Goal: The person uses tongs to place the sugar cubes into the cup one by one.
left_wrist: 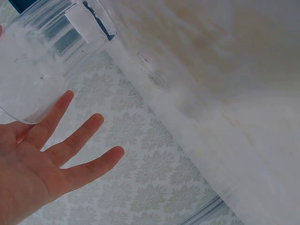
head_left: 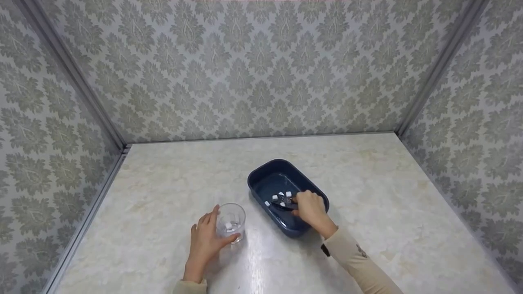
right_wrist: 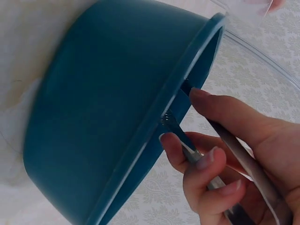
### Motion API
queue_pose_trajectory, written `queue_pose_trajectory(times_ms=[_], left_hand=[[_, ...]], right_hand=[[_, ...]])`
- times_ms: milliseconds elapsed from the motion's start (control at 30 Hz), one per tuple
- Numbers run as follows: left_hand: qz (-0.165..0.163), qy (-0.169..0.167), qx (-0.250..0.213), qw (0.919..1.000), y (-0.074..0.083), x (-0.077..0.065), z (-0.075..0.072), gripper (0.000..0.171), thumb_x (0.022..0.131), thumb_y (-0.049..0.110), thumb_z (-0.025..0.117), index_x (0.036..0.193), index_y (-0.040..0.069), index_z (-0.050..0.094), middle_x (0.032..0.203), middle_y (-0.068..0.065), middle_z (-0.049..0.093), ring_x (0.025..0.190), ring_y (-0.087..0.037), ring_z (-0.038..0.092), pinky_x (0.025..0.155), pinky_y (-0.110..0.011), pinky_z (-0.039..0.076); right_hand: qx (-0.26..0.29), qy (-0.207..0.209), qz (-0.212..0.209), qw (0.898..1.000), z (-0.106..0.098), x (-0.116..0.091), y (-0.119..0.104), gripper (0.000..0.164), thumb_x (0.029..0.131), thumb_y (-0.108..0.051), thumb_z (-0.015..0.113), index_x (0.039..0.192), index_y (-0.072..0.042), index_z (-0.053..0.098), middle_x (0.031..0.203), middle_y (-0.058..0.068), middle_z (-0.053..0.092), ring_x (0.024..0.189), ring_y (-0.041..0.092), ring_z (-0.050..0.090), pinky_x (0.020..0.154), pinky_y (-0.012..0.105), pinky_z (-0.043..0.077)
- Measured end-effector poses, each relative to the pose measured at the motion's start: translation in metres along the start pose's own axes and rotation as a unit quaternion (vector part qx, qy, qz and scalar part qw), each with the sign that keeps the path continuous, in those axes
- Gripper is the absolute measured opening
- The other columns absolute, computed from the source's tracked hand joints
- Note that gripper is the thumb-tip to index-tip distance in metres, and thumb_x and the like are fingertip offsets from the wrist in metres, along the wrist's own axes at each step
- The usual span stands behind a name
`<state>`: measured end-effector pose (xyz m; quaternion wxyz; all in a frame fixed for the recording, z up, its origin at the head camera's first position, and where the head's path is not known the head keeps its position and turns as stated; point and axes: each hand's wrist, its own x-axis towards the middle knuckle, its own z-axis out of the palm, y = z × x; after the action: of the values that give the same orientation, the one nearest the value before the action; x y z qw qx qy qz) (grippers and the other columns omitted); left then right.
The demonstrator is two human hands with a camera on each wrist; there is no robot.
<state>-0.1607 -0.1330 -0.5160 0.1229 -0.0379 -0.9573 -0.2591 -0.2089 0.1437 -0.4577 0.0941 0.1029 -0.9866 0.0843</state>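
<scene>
A glass [head_left: 233, 218] is held between the left hand's [head_left: 205, 241] spread fingers and thumb; tongs [right_wrist: 248, 164], pinched by the right hand [head_left: 312, 209], are best closed squarely on one cube [head_left: 289, 194].

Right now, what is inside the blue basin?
Inside are white cubes and part of the tongs. The right hand hides some of the basin; what lies beneath cannot be seen.

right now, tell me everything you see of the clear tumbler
The clear tumbler looks like colourless glass, with a round open rim and ribbing lower down. It stands upright on the marbled tabletop, left of the blue basin and apart from it, with at least one white cube near its bottom. The left hand holds it, thumb and finger on opposite sides.
</scene>
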Motion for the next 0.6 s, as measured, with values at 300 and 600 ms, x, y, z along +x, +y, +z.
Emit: queue_pose_trajectory(times_ms=[300,600], left_hand=[[0.0,0.001,-0.004,1.0,-0.0003,-0.0001,0.0,0.098,0.056,0.056,0.074,0.133,0.008,0.039,0.119,-0.011,0.057,0.115,-0.032,0.047,0.089,-0.062,0.032],[-0.002,0.002,-0.003,1.0,0.0006,0.0,0.0004,0.097,0.056,0.056,0.074,0.133,0.008,0.039,0.118,-0.008,0.058,0.115,-0.032,0.048,0.089,-0.061,0.032]], right_hand=[[-0.015,-0.011,0.016,1.0,-0.0008,0.001,-0.0001,0.031,0.063,-0.023,0.078,0.053,-0.013,0.051,0.069,0.012,0.064,0.063,0.032,0.062,0.05,0.043,0.046],[-0.028,-0.007,0.021,0.999,0.0045,-0.0011,0.003,0.022,0.062,-0.022,0.079,0.06,-0.009,0.061,0.071,0.015,0.064,0.064,0.033,0.062,0.051,0.044,0.047]])
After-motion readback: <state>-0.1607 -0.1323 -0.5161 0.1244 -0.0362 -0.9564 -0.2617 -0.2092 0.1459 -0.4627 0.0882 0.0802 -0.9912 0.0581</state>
